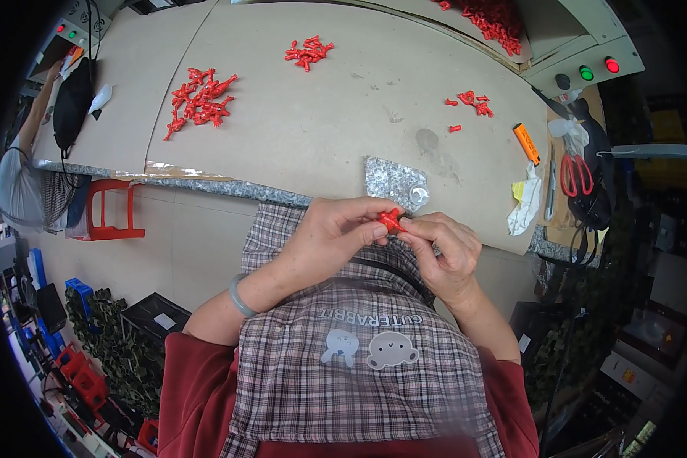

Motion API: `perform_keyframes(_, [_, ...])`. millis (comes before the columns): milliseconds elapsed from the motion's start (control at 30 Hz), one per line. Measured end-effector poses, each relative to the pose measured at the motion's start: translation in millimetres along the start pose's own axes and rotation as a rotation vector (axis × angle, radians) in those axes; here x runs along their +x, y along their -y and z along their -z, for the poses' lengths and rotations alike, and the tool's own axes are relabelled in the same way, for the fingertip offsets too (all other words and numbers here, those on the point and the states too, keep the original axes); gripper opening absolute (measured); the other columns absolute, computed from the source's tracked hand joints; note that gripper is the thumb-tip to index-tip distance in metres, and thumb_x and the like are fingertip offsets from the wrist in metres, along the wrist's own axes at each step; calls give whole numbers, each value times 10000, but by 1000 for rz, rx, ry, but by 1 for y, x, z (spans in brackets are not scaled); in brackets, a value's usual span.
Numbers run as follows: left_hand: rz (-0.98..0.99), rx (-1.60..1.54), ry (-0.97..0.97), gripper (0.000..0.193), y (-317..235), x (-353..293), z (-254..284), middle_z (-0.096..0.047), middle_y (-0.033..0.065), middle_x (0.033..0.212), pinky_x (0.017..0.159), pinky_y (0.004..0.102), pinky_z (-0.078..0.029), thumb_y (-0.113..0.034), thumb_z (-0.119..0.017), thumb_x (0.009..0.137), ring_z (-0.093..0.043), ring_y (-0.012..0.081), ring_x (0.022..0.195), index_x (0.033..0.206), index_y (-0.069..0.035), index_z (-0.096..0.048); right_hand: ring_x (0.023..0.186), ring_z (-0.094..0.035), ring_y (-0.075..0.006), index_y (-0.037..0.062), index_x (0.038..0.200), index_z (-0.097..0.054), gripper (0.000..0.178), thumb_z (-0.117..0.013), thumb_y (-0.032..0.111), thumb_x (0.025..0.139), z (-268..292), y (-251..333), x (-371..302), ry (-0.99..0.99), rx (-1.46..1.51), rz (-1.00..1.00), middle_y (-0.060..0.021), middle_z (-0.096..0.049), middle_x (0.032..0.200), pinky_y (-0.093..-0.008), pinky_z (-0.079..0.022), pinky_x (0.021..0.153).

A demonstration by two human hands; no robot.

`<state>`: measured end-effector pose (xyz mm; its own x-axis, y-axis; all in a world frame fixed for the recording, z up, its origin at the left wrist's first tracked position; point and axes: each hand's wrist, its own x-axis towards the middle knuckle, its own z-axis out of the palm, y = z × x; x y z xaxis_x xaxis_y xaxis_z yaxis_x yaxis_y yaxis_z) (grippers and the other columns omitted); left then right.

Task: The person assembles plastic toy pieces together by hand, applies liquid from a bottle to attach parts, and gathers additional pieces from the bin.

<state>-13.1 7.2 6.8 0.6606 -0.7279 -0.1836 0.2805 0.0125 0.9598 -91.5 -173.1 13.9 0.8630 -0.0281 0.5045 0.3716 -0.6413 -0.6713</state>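
Note:
A small red plastic piece with stubby limbs is pinched between my two hands, just in front of the table's near edge. My left hand grips it between thumb and forefinger. On its other side my right hand pinches it with thumb and fingertips. Part of the piece hides behind the fingers, so its full shape does not show. On the table lie a large cluster of similar red pieces, a smaller cluster farther back, and a few loose red parts at the right.
A bare grey speckled patch shows at the table's front edge. To the right lie an orange-handled cutter, red-handled scissors and a crumpled white wrapper. A machine with lit buttons stands behind them. A red stool is at left.

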Motion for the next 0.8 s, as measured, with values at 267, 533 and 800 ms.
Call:
perform_keyframes(267, [-15, 21, -46, 283, 7, -1, -2, -722, 91, 893, 731, 243, -556, -5, -629, 912, -649, 99, 773, 1191, 35, -654, 628, -683, -221, -11, 888, -675, 153, -752, -43, 759, -7, -13, -6, -25, -54, 157, -120, -696, 747, -277, -519, 544])
perform_keyframes(533, [-242, 396, -131, 281, 3, -1, -5, -725, 159, 895, 679, 271, -557, -15, -653, 873, -703, 177, 746, 1151, 23, -668, 636, -673, -175, -8, 910, -681, 119, -726, -37, 804, -19, -5, -20, -64, 235, -325, -124, -685, 744, -248, -501, 530])
perform_keyframes(800, [-110, 350, -102, 260, 3, -2, -4, -738, 131, 947, 737, 263, -581, -30, -651, 908, -704, 145, 812, 1162, 20, -675, 641, -689, -207, 16, 886, -679, 149, -767, 14, 765, -17, -23, -15, -80, -48, 127, -90, -698, 751, -277, -537, 553])
